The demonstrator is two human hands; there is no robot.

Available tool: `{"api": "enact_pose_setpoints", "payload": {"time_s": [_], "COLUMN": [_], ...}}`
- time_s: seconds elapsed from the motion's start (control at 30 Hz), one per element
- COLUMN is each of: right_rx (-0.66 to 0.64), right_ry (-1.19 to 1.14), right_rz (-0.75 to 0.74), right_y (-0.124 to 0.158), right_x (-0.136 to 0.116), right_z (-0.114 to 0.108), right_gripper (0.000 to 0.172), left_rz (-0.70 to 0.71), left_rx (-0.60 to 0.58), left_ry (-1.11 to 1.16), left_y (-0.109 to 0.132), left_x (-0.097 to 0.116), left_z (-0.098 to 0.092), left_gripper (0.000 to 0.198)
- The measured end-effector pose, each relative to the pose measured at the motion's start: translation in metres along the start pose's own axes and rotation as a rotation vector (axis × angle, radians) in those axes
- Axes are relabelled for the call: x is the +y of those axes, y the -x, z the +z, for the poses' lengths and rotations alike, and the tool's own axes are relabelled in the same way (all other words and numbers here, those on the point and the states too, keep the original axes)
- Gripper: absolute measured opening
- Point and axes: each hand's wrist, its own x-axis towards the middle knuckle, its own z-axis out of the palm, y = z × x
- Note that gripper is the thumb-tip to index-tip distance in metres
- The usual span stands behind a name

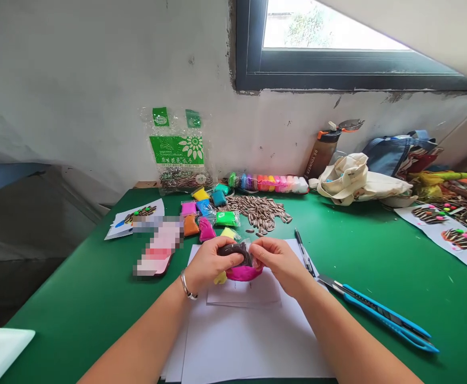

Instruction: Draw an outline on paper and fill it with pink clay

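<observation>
My left hand (pixel 214 262) is closed around a small clear packet of dark clay (pixel 233 248), thumb on top. The fingertips of my right hand (pixel 275 261) pinch the clear plastic at the packet's right end. Just below the packet, a magenta clay shape (pixel 244 273) lies on a small piece of paper (pixel 243 296), with a bit of yellow clay (pixel 220 278) at its left. Beneath these are larger white sheets (pixel 249 341). My hands hide part of the clay shape.
Coloured clay packets (pixel 190 225) and a pile of sunflower seeds (pixel 261 210) lie beyond my hands. A pen (pixel 304 250) and blue-handled tool (pixel 389 317) are to the right, a phone (pixel 159 248) to the left. A bottle (pixel 323 152) stands by the wall.
</observation>
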Motion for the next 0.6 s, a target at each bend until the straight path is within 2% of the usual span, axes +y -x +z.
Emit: {"api": "enact_pose_setpoints", "payload": {"time_s": [0.2,0.43,0.6], "right_rx": [-0.147,-0.099,-0.102], "right_ry": [-0.235,-0.038,-0.014], "right_rz": [0.125,0.080,0.058], "right_y": [0.0021,0.0025,0.0042], "right_x": [0.0003,-0.0029,-0.0038], "right_z": [-0.0057,-0.0043,-0.0014], "right_gripper": [0.025,0.021,0.024], "left_rz": [-0.018,-0.044,-0.071], "left_rx": [-0.130,-0.098,-0.126], "left_ry": [0.182,0.069,0.087], "left_y": [-0.0003,-0.0014,-0.0007], "left_x": [-0.0054,-0.0080,-0.0086], "left_z": [-0.0037,-0.0047,-0.0032], "left_gripper": [0.033,0.030,0.035]}}
